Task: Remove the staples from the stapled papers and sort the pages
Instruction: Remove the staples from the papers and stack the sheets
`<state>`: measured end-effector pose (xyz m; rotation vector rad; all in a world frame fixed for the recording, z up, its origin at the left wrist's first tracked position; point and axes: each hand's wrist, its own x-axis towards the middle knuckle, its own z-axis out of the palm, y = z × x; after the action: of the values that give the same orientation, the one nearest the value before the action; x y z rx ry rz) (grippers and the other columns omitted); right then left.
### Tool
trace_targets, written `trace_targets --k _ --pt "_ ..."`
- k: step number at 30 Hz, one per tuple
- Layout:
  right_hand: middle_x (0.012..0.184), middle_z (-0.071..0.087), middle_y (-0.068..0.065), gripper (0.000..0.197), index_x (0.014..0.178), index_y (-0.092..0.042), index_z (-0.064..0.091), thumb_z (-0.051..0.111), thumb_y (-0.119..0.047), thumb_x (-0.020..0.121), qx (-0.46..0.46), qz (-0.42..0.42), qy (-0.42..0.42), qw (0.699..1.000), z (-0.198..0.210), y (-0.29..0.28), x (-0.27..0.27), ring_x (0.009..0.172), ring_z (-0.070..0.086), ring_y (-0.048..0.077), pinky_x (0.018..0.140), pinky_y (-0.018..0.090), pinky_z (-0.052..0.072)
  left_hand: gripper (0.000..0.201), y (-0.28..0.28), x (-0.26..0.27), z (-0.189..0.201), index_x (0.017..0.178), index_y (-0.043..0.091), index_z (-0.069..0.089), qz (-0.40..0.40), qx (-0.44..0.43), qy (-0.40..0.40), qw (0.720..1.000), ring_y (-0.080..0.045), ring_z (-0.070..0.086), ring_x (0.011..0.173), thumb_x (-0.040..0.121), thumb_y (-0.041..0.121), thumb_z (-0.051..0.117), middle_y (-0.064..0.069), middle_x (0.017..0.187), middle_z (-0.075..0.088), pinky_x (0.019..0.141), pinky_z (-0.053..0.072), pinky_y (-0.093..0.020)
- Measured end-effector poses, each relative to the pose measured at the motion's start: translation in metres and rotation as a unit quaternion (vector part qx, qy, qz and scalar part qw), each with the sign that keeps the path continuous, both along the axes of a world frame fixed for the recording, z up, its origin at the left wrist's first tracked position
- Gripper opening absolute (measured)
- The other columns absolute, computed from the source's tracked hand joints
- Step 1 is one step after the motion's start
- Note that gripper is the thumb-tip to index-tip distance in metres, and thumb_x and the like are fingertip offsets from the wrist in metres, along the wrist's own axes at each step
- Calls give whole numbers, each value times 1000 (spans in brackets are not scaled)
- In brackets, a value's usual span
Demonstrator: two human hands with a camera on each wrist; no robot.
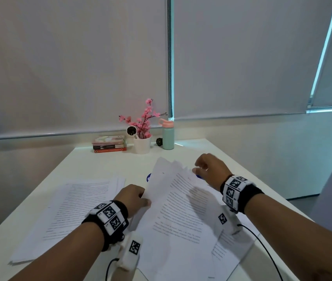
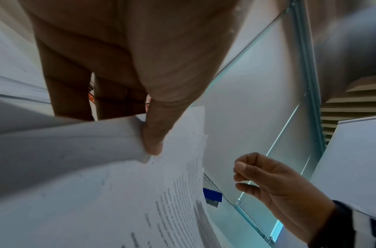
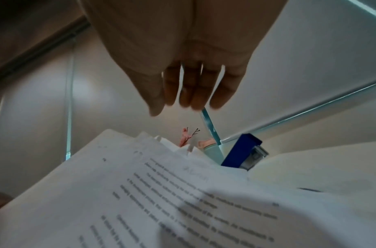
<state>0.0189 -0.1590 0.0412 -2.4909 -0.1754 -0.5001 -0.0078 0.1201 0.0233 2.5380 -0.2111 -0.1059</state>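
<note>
Holding the loose sheaf of printed pages (image 1: 178, 201) by its left edge, my left hand (image 1: 133, 197) pinches it between thumb (image 2: 155, 134) and the fingers behind, so the far end tilts up off the white table (image 1: 92, 163) and the sheets fan apart at their top edge. I judge that tilt is there to expose the top corners for checking or peeling off a page. My right hand (image 1: 211, 169) hovers just beside the far right corner of the sheaf, apart from the paper, fingers loosely curled with thumb and fingertips nearly meeting around nothing I can see; whether a staple sits between them is too small to tell. A second stack of pages (image 1: 73, 209) lies flat on the near left, probably the sorted pile. More sheets (image 1: 230, 248) lie under the sheaf on the right. Beyond the raised corner a blue stapler (image 3: 242, 152) rests on the table, within easy reach.
</note>
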Motion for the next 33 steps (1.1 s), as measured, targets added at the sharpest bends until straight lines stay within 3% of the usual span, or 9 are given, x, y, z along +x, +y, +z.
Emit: trace_targets --k 5,7,9,11,21,26,29,31,33 --pt "127 54 -4 63 138 -21 47 74 -36 83 -50 56 129 989 -3 22 -6 117 53 16 104 35 42 15 5 -2 -9 71 17 70 -16 -38 18 999 -11 61 65 85 21 70 3 72 68 61 49 -23" --pt "119 56 -2 49 131 -22 52 70 -30 86 -76 60 128 987 -3 27 0 111 54 17 97 30 42 23 5 -3 -12 64 22 65 -25 -33 22 999 -6 56 58 87 19 68 9 65 64 55 44 -18" --pt "99 54 -3 12 95 -27 55 65 -27 90 -109 55 114 986 0 32 3 94 52 19 79 28 39 32 5 -5 -14 59 22 54 -26 -8 22 999 -2 48 52 89 17 63 11 59 54 50 37 -15" --pt "87 50 0 27 72 -22 43 61 -26 92 -131 60 108 984 3 34 6 84 48 21 71 29 34 32 5 -5 -15 61 20 48 -26 10 17 999 -5 46 53 92 18 56 8 61 51 49 35 -17" --pt "68 51 -11 31 66 -24 49 67 -36 89 -69 63 62 994 32 28 -6 66 47 9 58 22 32 26 1 -10 0 100 12 58 -39 -82 -34 995 -17 62 91 97 38 52 1 100 66 79 49 -31" --pt "63 49 -3 49 61 -17 48 72 -55 77 -37 32 52 997 45 31 -10 62 44 13 57 27 33 11 -15 -18 15 83 29 59 -69 -140 -65 986 1 59 76 91 34 64 14 83 65 61 40 -16" --pt "57 41 -3 58 56 -18 38 68 -63 76 -40 18 40 998 52 32 -15 57 37 13 56 27 31 3 -20 -17 13 89 30 63 -70 -139 -84 984 -5 64 85 91 33 64 12 93 70 68 44 -18" --pt "62 46 -4 56 59 -18 44 64 -67 77 -55 11 30 998 54 28 -15 61 43 14 58 28 35 2 -19 -15 13 92 31 65 -63 -169 -82 980 -9 66 88 91 31 63 11 95 72 73 47 -22" --pt "90 57 -3 51 86 -19 60 64 -69 74 -53 4 8 999 54 18 -12 81 56 15 71 29 47 7 -14 -13 13 98 29 65 -42 -207 -82 974 -10 67 89 93 30 61 10 97 72 76 50 -26"
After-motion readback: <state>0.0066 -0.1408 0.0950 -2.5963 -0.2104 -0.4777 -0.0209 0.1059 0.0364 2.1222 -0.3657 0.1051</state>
